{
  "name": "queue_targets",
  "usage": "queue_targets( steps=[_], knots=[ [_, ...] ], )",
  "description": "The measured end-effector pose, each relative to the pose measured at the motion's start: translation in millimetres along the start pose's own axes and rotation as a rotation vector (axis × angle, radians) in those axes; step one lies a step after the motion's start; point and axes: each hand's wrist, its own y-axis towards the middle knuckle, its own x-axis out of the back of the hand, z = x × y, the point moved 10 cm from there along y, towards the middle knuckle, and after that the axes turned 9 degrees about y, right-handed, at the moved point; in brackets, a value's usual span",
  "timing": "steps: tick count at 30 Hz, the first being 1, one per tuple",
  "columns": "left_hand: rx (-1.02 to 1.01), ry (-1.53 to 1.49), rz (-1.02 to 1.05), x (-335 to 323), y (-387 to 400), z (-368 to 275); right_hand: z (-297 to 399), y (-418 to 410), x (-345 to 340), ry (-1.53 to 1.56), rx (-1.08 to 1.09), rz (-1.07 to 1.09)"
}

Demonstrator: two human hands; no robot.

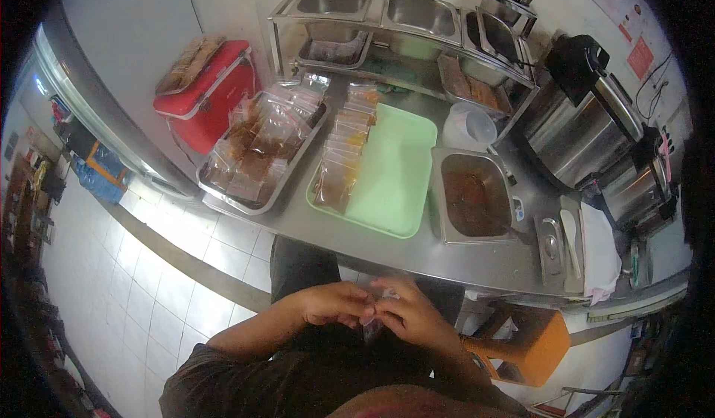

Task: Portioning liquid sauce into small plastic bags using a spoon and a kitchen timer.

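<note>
Close to my body, below the front edge of the steel table, my left hand and my right hand meet at the fingertips. Between them they pinch a small clear plastic bag, mostly hidden by fingers; its contents cannot be made out. Ahead on the table lies a light green tray, with a row of filled clear zip bags along its left side. Right of it stands a deep steel pan of dark brown sauce, a handle poking out at its lower right corner.
A metal tray piled with filled bags sits at the left, near a red cooler box. A steel rack with pans stands behind. Right are a plastic tub, steel urns, a white spoon and an orange stool.
</note>
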Motion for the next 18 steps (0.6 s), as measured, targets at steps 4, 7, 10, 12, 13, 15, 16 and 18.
queue_targets(
  steps=[4, 7, 10, 12, 13, 15, 16, 18],
  knots=[
    [0.046, -0.142, -0.156, 17, -7, 1, 3, -5, 0, -0.037, 0.034, -0.002],
    [-0.058, 0.037, -0.236, 32, -7, -7, 8, -6, -1, -0.067, 0.077, 0.003],
    [-0.047, 0.395, -0.291, 24, -7, -24, 5, -8, -8, -0.072, 0.07, 0.021],
    [-0.099, 0.697, -0.38, 17, -13, -49, 0, -7, -10, -0.059, 0.038, 0.013],
    [-0.1, 0.699, -0.373, 17, -12, -48, -9, -6, -14, -0.071, -0.048, 0.048],
    [-0.072, 0.534, -0.327, 15, -10, -35, -18, -8, -16, -0.086, -0.135, 0.085],
    [-0.072, 0.535, -0.323, 13, -9, -32, -23, -10, -21, -0.099, -0.152, 0.123],
    [-0.12, 0.816, -0.438, 19, -12, -40, -27, -11, -26, -0.11, -0.172, 0.156]
  ],
)
